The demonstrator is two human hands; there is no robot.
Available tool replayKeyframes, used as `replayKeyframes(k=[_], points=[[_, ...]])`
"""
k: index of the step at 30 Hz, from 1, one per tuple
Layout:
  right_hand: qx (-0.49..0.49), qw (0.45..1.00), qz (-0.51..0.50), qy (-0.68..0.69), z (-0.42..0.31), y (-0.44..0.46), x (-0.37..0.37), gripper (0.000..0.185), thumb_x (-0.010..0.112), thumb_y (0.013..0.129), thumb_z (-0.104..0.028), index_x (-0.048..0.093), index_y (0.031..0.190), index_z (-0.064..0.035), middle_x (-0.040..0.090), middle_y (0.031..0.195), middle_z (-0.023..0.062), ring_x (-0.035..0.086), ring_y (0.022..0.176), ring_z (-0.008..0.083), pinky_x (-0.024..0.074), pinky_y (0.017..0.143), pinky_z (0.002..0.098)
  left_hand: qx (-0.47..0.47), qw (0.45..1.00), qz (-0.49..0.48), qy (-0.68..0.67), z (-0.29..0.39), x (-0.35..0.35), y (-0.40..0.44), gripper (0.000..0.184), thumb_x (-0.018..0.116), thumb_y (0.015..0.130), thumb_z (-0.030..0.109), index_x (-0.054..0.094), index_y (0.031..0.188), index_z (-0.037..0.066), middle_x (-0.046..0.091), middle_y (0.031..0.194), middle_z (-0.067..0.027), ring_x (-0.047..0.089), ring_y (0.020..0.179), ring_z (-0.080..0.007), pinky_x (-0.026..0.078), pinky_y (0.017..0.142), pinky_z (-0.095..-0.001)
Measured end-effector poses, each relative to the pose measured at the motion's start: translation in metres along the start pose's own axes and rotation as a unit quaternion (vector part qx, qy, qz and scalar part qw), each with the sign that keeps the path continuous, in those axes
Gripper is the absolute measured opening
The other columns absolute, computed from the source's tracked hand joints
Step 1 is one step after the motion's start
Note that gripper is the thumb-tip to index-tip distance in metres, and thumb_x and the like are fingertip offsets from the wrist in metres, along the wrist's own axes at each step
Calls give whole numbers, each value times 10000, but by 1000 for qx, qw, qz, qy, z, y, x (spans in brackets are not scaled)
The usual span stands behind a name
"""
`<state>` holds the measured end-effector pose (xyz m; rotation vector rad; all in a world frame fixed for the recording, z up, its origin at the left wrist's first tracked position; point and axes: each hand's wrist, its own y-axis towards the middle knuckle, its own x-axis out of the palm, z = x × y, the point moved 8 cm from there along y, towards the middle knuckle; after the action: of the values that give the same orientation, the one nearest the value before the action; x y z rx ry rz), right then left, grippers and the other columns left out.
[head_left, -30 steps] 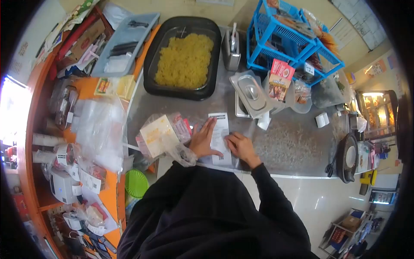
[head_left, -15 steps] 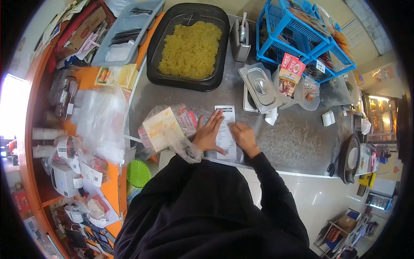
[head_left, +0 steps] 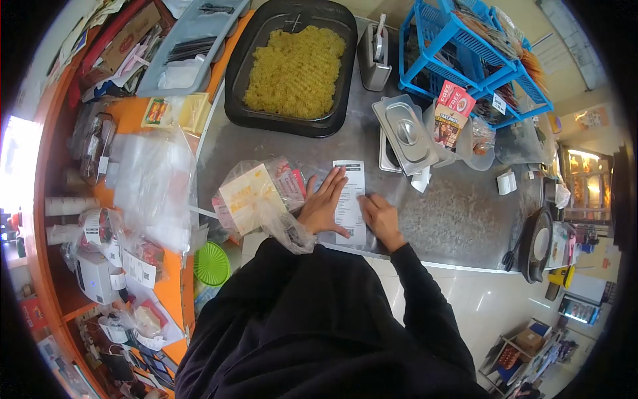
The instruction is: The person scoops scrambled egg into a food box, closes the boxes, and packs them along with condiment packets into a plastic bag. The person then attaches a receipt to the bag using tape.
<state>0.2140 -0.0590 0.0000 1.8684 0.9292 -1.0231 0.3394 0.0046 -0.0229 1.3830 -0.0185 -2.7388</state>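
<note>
A long printed paper slip (head_left: 351,203) lies flat on the metal table. My left hand (head_left: 323,205) rests on its left edge, fingers spread, pressing it down. At the slip's right edge is my right hand (head_left: 381,216), with fingers curled together; whether it pinches the paper or anything else is too small to make out. Left of my left hand sits a clear plastic bag (head_left: 292,233) around a cream box with orange print (head_left: 252,193) and pink-red packets (head_left: 289,183).
Behind are a black tray (head_left: 232,100) of yellow food, a steel holder (head_left: 375,60), metal lids (head_left: 405,133) and blue baskets (head_left: 438,53). Scissors (head_left: 510,256) and a dark pan (head_left: 535,246) lie right. An orange counter (head_left: 126,139) stands left, a green lid (head_left: 211,263) below.
The camera view has shifted, so the tray and table appear higher and further right. My left hand stays spread on the slip; my right hand's fingers have curled in more along its right edge.
</note>
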Motion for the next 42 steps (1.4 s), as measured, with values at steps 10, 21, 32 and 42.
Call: replayKeyframes(k=[10, 21, 32, 42], points=[[78, 966, 244, 41, 10, 153, -144, 75, 627, 906, -106, 670, 919, -45, 611, 754, 124, 633, 700, 294, 486, 597, 353, -96, 985, 138, -39, -20, -10, 13, 785, 720, 824, 373, 382, 1411, -23, 231, 1567, -197, 268, 1418, -346, 225, 1079, -550], [397, 864, -7, 309, 261, 315, -16, 328, 688, 897, -263, 679, 1114, -16, 696, 821, 52, 575, 608, 106, 354, 448, 284, -140, 966, 128, -175, -9, -17, 7, 617, 704, 817, 107, 442, 1372, 40, 416, 1406, -233, 384, 1320, -416, 339, 1067, -465], [435, 895, -11, 100, 223, 264, -42, 268, 778, 736, -290, 757, 784, -27, 742, 790, 117, 724, 814, 267, 536, 730, 344, 84, 819, 173, -540, 119, -157, -10, 629, 672, 858, -65, 333, 1380, 20, 526, 1262, -208, 541, 1195, -255, 416, 1011, -348], [357, 920, -20, -158, 169, 290, -78, 264, 745, 784, -287, 738, 976, -107, 720, 1021, 177, 670, 1035, 378, 545, 803, 453, 70, 893, 302, -326, 81, -273, -38, 942, 648, 802, -157, 26, 1454, 119, 404, 1361, -260, 528, 1230, -315, 467, 999, -423]])
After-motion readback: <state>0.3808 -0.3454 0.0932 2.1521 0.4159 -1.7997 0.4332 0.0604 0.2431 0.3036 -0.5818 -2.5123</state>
